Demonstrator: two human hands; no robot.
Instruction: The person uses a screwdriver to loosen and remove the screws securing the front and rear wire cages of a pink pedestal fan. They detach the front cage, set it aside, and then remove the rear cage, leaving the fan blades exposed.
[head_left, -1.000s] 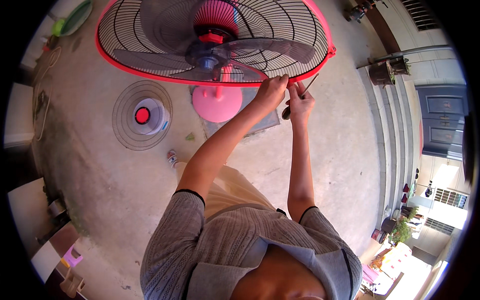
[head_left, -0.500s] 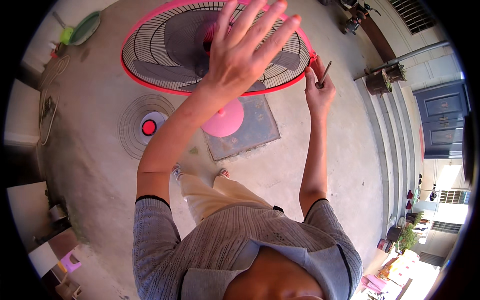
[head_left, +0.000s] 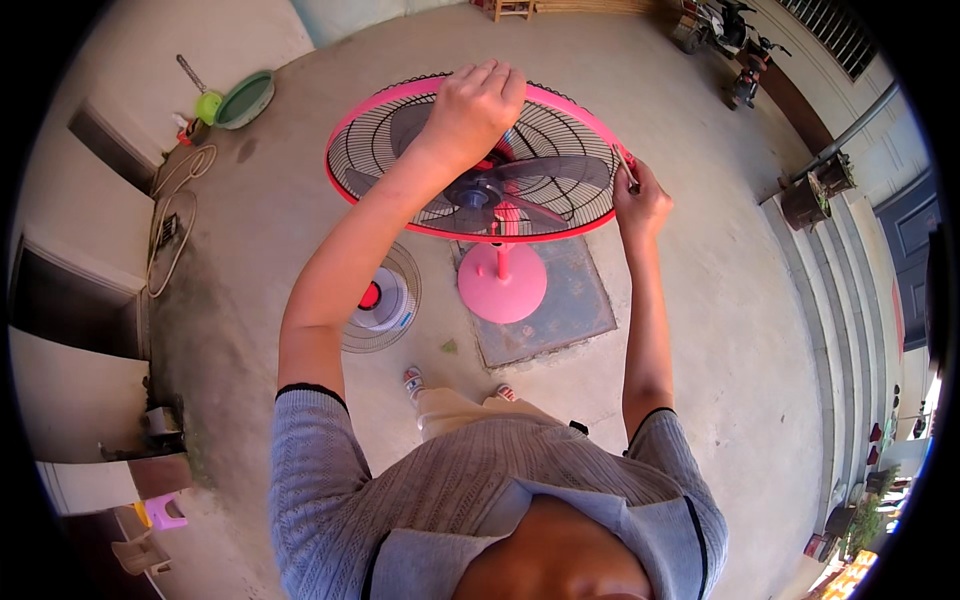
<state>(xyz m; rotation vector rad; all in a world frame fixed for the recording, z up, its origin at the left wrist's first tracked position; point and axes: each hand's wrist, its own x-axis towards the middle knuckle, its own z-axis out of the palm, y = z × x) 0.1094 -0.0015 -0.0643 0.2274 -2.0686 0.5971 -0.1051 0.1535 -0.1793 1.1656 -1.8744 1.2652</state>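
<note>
A pedestal fan with a pink round base (head_left: 500,290) stands before me, its wire guard (head_left: 555,150) tipped upward within a pink rim (head_left: 335,150). Dark grey blades (head_left: 550,170) lie uncovered in it. At the rim's far side is my left hand (head_left: 470,110), fingers curled over the edge; the fingertips are hidden. My right hand (head_left: 642,205) is closed around a slim metal tool, apparently a screwdriver (head_left: 622,160), beside the right end of the rim. Its handle is mostly hidden in the hand.
A round wire fan grille (head_left: 410,270) with a red centre lies on the floor left of the base. The base stands on a grey floor plate (head_left: 575,320). Steps (head_left: 830,300) rise at the right; a hose (head_left: 165,240) and green basin (head_left: 245,98) are left.
My left hand has gone from spread above the fan to curled at its far rim. The tool has swung from pointing up and right to leaning against the rim. The view has shifted.
</note>
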